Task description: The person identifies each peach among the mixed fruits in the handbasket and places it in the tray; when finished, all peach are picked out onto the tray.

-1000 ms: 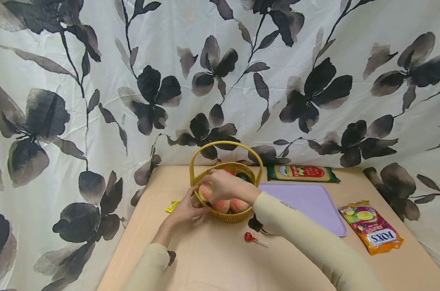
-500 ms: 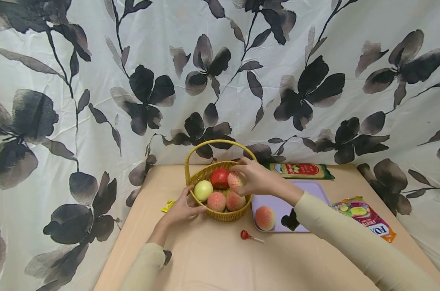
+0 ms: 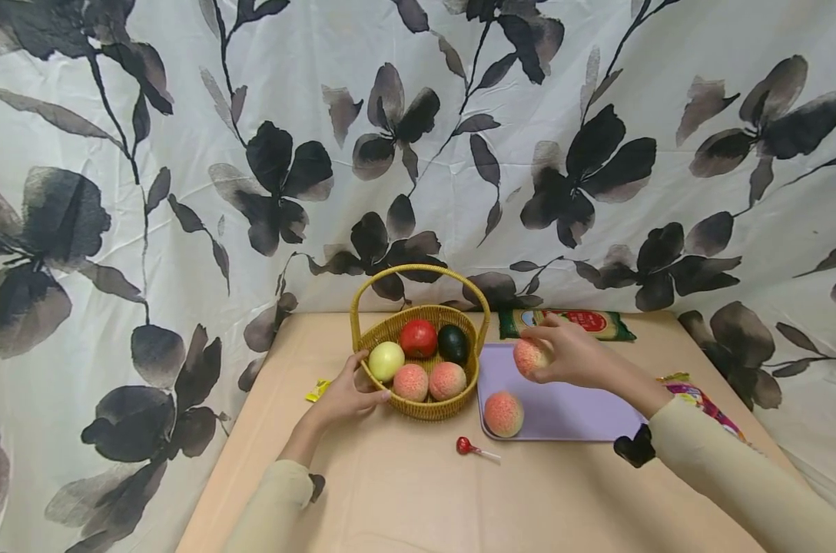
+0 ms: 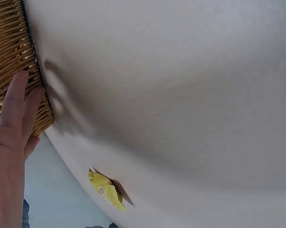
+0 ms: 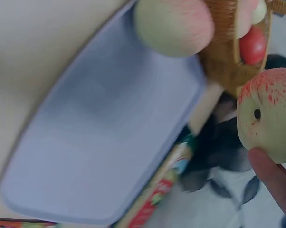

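Note:
My right hand (image 3: 573, 353) grips a peach (image 3: 532, 358) over the purple tray (image 3: 570, 407); in the right wrist view the held peach (image 5: 271, 114) shows a pale yellow-green side with a dark stem hole. Another peach (image 3: 503, 415) lies on the tray's near left corner. My left hand (image 3: 345, 395) rests against the left side of the yellow wicker basket (image 3: 428, 411), its fingers (image 4: 14, 104) straight along the woven wall. Inside the basket are two peaches, a yellow-green round fruit (image 3: 386, 362), a red tomato-like fruit (image 3: 418, 339) and a dark oval, avocado-like fruit (image 3: 452, 344).
A red lollipop (image 3: 476, 449) lies in front of the basket. To the basket's left is a small yellow wrapped packet (image 3: 317, 390). A long green and red package (image 3: 598, 326) sits behind the tray; a Fox's candy bag (image 3: 701, 399) is partly hidden by my right arm.
My right hand has taken a peach out of the basket and carried it right, over the tray. The left hand stays at the basket. The basket's contents show more fully.

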`<move>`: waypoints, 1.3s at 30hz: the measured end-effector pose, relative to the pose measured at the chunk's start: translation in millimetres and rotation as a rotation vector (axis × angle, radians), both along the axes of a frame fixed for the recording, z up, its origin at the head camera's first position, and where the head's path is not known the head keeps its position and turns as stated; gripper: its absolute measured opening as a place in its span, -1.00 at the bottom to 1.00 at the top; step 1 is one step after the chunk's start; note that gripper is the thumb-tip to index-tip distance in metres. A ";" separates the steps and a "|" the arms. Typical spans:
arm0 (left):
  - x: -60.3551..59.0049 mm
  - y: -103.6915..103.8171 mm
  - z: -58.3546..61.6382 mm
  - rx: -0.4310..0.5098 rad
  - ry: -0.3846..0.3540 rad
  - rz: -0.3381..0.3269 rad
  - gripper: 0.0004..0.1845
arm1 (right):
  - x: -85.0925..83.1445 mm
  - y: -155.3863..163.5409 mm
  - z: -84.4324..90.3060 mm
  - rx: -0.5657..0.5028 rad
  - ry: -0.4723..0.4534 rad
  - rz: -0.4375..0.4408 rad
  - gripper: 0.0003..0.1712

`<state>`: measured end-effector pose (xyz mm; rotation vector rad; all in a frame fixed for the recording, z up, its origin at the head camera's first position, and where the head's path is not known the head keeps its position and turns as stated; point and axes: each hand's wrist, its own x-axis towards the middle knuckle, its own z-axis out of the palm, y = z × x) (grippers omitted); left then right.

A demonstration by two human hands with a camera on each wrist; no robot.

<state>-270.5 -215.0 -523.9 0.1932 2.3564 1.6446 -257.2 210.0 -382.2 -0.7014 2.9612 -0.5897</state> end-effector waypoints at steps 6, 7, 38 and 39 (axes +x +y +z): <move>-0.6 -0.3 -0.2 0.004 -0.007 0.004 0.20 | 3.0 27.4 -26.6 -0.044 -0.028 -0.016 -0.28; -0.5 -0.3 -0.3 0.009 -0.010 0.005 0.20 | 3.4 29.9 -31.1 -0.047 -0.024 -0.014 -0.27; -1.4 -0.4 -0.7 0.022 -0.011 -0.006 0.15 | 24.1 30.9 -111.8 -0.133 -0.033 0.008 -0.24; -1.6 -0.6 -0.9 0.022 -0.012 -0.005 0.15 | 24.0 30.4 -112.1 -0.137 -0.033 0.011 -0.23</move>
